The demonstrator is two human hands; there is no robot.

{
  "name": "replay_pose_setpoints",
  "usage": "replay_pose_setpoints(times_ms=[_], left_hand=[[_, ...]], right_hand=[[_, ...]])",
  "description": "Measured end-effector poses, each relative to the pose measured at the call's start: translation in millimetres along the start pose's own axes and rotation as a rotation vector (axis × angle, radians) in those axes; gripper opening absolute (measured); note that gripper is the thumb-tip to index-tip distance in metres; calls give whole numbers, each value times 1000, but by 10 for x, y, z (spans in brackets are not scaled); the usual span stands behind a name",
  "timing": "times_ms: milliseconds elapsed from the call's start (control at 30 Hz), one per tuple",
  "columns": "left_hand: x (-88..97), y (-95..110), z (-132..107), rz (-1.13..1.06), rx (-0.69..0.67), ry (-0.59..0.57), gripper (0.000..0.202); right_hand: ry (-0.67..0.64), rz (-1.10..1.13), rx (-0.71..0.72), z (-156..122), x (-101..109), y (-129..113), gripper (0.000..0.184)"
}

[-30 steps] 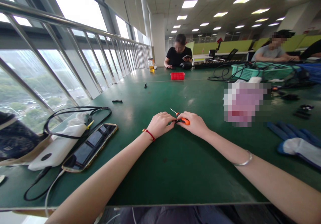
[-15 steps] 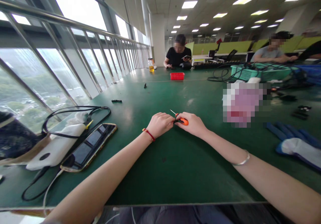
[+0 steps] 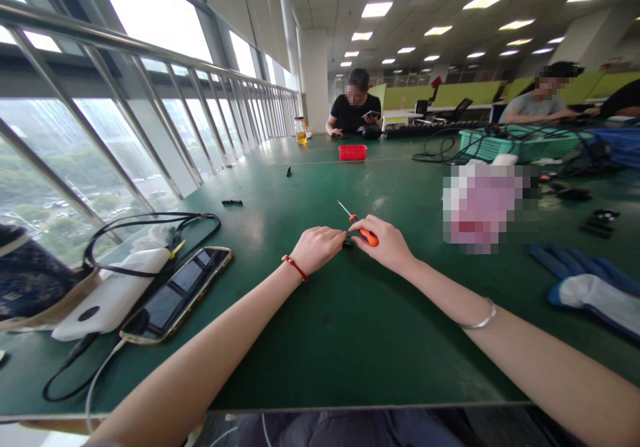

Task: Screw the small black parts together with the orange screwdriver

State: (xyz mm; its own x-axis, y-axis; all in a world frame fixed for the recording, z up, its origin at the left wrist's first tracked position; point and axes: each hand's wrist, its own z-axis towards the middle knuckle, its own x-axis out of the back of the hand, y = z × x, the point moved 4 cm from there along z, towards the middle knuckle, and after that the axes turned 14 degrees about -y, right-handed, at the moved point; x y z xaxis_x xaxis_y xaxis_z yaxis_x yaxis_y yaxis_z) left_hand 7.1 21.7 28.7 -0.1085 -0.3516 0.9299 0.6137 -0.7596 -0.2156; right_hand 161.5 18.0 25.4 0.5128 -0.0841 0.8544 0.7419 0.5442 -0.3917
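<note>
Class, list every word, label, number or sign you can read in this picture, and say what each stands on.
"E": on the dark patterned bag at the left edge; any letters before it are unclear.
Pink item: pixelated, unreadable.
Orange-handled screwdriver: no legible lettering.

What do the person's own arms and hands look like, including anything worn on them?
The left hand and right hand are both ungloved, and the forearms are bare of sleeves along most of what shows. A thin red bracelet with a small gold-coloured detail circles the left wrist. A narrow, smooth-looking silver-coloured bangle curves around the right forearm.
</note>
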Motion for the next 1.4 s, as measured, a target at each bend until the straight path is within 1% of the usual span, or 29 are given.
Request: replay_pose_setpoints(times_ms=[167, 367, 500, 633, 700, 800, 900, 1000, 1100, 1167, 1233, 1400], left_hand=[[-11, -18, -1, -39, 28, 20, 26], [13, -18, -11, -25, 15, 63, 26], [42, -4, -10, -31, -7, 56, 27], [70, 25, -5, -5, -21, 44, 30], [91, 48, -4, 0, -41, 49, 30], [118, 75, -7, -14, -72, 62, 30], [126, 92, -10, -8, -85, 66, 29], [160, 83, -11, -50, -45, 129, 29], [202, 25, -9, -135, 86, 202, 32], [205, -14, -4, -184, 157, 209, 30], [194, -32, 4, -231, 176, 199, 26], [171, -27, 11, -287, 169, 195, 17]], right_hand=[[-4, 8, 37, -10, -1, -24, 13], [54, 148, 32, -5, 12, 34, 14], [20, 132, 32, -2, 16, 31, 14], [49, 161, -14, 3, 15, 53, 15], [36, 164, -31, 9, -3, 61, 17], [-5, 189, -21, 18, -39, 62, 15], [-4, 230, -1, 22, -44, 67, 15], [34, 217, 5, 15, -6, 79, 15], [52, 147, 21, -3, 52, 74, 14], [52, 101, 35, -17, 86, 60, 15], [49, 67, 44, -28, 109, 42, 15], [43, 23, 98, -44, 105, -27, 14]])
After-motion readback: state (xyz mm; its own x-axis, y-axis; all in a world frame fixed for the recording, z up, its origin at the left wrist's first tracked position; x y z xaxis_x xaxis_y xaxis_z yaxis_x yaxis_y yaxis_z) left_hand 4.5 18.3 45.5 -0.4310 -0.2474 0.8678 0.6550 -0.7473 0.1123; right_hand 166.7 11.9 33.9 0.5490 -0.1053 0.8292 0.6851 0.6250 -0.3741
